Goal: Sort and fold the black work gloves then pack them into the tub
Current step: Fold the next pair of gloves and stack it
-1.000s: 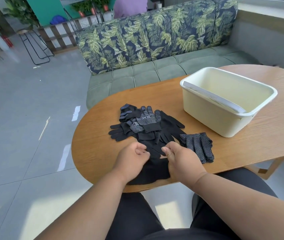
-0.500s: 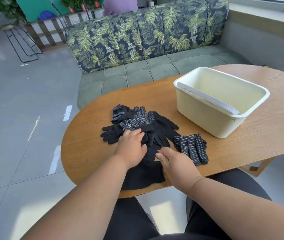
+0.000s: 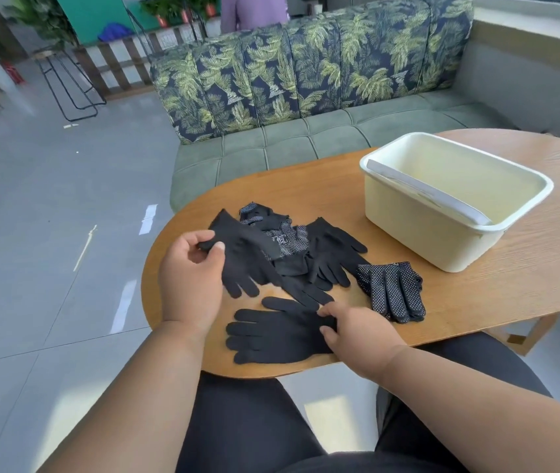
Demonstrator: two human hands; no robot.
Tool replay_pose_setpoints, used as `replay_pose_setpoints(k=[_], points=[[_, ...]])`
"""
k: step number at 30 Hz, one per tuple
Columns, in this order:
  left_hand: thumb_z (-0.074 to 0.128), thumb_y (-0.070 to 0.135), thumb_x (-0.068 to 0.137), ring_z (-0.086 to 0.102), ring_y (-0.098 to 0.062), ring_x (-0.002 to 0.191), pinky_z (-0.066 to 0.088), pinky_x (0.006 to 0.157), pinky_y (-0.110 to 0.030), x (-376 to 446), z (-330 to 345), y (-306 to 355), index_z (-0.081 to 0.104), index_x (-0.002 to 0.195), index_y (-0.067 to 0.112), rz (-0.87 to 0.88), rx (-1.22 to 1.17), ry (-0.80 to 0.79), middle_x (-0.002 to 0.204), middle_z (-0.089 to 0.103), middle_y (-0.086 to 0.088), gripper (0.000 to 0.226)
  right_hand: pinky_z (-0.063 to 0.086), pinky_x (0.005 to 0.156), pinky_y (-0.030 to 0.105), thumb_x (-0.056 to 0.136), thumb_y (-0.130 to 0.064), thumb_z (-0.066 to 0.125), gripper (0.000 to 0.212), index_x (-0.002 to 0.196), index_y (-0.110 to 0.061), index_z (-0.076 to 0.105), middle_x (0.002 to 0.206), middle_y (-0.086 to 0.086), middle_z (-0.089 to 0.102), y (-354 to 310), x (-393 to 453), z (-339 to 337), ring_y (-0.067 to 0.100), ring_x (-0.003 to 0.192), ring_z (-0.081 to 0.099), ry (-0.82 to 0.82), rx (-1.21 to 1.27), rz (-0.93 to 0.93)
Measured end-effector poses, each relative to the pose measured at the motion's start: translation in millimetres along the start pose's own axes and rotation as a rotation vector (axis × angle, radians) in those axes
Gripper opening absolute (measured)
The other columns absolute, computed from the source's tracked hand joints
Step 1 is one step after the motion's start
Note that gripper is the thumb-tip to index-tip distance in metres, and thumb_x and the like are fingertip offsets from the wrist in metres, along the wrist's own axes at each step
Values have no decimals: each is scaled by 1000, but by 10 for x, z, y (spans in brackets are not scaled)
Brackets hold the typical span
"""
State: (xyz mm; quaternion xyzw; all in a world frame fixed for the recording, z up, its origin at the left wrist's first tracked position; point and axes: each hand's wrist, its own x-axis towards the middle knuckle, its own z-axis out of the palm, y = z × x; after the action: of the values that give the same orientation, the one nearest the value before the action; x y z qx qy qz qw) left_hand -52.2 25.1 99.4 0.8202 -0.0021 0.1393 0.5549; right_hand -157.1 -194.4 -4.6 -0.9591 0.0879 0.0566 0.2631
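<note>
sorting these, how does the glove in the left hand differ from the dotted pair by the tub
The glove in the left hand is plain black; the dotted pair carries white dots. The held glove is pinched and lifted at its cuff; the pair lies stacked flat, untouched. Both are black, fingers toward the person.

**Count of items at the table**

Hands: two. Left hand (image 3: 191,268) and right hand (image 3: 360,332), both on gloves.

Plain black gloves counted singly: one lifted at its cuff (image 3: 241,254); one flat at the near edge (image 3: 271,332).

Dotted gloves set aside as a stack (image 3: 391,290): at least two; exact number in the stack cannot be told.

Central heap (image 3: 309,254): mixed plain and dotted gloves, overlapping. At least four seen; full count not readable.

Tubs: one, cream (image 3: 408,230), with one white flat piece (image 3: 428,192) lying inside along its rim.

Tables: one, oval wood (image 3: 510,285).

Sofas: one (image 3: 305,80).
</note>
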Motion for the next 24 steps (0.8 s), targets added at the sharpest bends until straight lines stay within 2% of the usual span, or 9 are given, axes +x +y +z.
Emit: replay_pose_setpoints(k=[3,7,10,12,14,16,19,21,24], points=[[69,23,95,69,-7,90,53,81,-24,-15,-217,32,65,106,39,-15,-18,84,98,72,12,20,55,87,34,100,-43,54,37,136,-37,55,104,-3,74,-6,-16,0,23,102,69,6,-16,-4],[69,18,95,66,0,96,49,84,-15,-236,-165,3,61,112,43,6,-32,33,113,69,20,30,56,84,36,101,-42,53,39,139,-37,52,98,-5,74,-27,-41,17,21,97,69,9,-7,5],[70,16,95,64,7,97,46,81,-9,-576,137,-120,63,116,38,-30,23,-221,110,68,21,32,55,84,36,103,-40,49,29,131,-37,57,98,-5,73,-50,-74,12,22,96,68,34,89,29],[73,18,93,64,9,98,52,86,-13,-829,339,-254,62,120,39,-81,57,-467,108,70,19,36,53,82,38,105,-40,46,20,112,-32,63,95,-1,73,-61,-96,-7,26,94,67,54,176,49],[73,20,91,66,8,95,55,94,-22,-1013,443,-384,61,124,42,-106,118,-615,103,72,18,41,51,79,42,106,-44,43,32,89,-24,60,84,1,70,-73,-122,-41,29,86,64,68,250,73],[71,21,92,66,7,89,55,89,-22,-1031,424,-459,61,124,43,-97,181,-599,98,73,19,40,52,77,43,105,-51,40,40,81,-23,58,77,0,67,-76,-144,-71,26,80,63,55,283,98],[69,18,93,64,6,86,49,77,-14,-869,268,-544,69,111,39,-78,209,-467,92,72,19,27,51,75,38,101,-60,43,39,83,-29,59,80,-4,67,-86,-150,-69,21,81,63,30,257,118],[69,19,94,65,5,86,47,76,-14,-759,142,-627,74,100,38,-68,243,-423,91,74,19,20,52,76,35,98,-63,47,36,88,-31,62,83,-6,68,-106,-133,-43,19,84,64,37,222,143],[70,24,97,65,7,96,46,84,-13,-711,-36,-763,79,99,37,-75,290,-389,96,73,27,16,49,64,29,93,-64,56,34,86,-32,63,78,-8,67,-155,-95,-23,13,76,63,53,189,186]])
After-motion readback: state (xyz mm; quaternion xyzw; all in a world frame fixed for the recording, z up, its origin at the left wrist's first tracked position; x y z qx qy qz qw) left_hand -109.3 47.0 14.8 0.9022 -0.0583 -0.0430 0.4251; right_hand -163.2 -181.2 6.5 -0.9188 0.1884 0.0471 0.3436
